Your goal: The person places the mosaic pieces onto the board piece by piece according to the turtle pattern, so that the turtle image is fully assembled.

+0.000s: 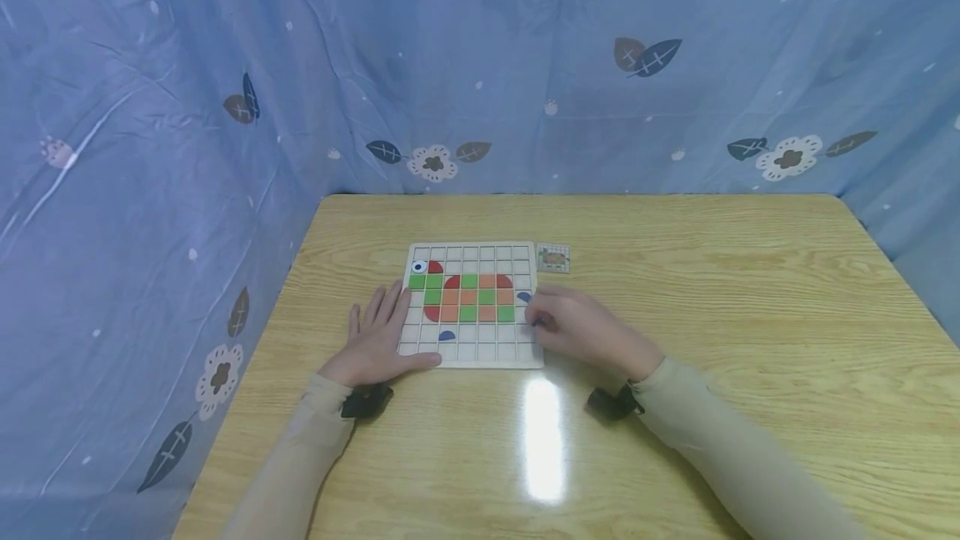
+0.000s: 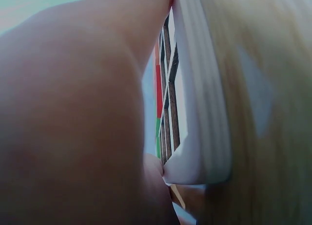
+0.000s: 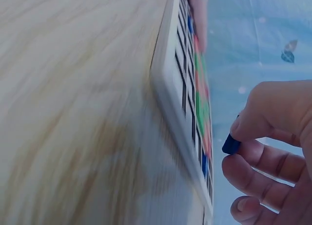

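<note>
A white grid board point(image 1: 487, 348) lies on the table with coloured tiles in its cells. Green, orange and red tiles point(image 1: 478, 298) fill the middle, and an eye tile point(image 1: 419, 267) sits at the upper left. One blue half-round tile point(image 1: 447, 336) is in a lower cell, another blue tile point(image 1: 523, 297) near the right side. Fingers spread, my left hand point(image 1: 378, 340) rests along the board's left edge, its thumb at the front edge. Over the right edge, my right hand point(image 1: 581, 327) pinches a small blue tile point(image 3: 231, 144) between thumb and fingers, raised above the board.
A small picture card point(image 1: 554, 257) showing a similar coloured pattern lies beside the board's upper right corner. The wooden table point(image 1: 712, 298) stretches around it, backed by a blue patterned curtain point(image 1: 540, 48). Dark bands point(image 1: 366, 401) are worn on both wrists.
</note>
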Available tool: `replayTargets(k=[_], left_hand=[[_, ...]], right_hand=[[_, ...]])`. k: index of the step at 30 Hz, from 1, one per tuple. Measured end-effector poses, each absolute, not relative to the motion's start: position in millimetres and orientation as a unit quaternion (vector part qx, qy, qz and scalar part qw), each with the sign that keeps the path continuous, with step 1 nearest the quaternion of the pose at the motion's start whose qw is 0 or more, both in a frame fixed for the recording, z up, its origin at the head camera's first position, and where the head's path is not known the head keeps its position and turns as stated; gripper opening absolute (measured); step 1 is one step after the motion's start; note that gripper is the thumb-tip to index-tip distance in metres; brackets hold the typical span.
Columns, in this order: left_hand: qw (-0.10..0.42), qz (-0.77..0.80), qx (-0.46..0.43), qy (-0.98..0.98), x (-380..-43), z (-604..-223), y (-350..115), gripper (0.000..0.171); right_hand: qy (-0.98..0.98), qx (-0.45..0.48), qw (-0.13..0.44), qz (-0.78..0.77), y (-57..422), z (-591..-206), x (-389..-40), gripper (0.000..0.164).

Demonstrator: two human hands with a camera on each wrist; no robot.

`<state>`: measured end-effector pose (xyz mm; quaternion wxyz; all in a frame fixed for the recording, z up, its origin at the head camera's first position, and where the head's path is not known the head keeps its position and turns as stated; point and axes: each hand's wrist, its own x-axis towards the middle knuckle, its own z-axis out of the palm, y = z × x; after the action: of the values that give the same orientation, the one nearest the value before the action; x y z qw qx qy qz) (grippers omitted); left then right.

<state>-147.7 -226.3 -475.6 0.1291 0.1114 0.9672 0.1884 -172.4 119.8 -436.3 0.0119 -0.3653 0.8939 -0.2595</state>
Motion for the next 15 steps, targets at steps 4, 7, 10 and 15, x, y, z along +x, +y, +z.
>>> replayTargets(k=[4, 7, 10, 15], left_hand=[[0.129, 0.187, 0.112, 0.967, -147.3, -475.4, -226.4, 0.125], [0.131, 0.187, 0.111, 0.967, -147.4, -475.0, -226.4, 0.125], [0.13, 0.19, 0.111, 0.967, -147.8, -474.2, -226.3, 0.125], [0.128, 0.191, 0.111, 0.967, -148.3, -474.1, -226.5, 0.126]], right_hand=[[0.883, -0.387, 0.007, -0.264, 103.1, -438.9, -176.6, 0.01], [0.879, -0.4, 0.005, -0.261, 91.8, -441.7, -178.4, 0.012], [0.875, -0.406, 0.006, -0.263, 81.5, -444.0, -178.8, 0.012], [0.868, -0.412, 0.012, -0.278, 66.4, -447.3, -179.3, 0.013]])
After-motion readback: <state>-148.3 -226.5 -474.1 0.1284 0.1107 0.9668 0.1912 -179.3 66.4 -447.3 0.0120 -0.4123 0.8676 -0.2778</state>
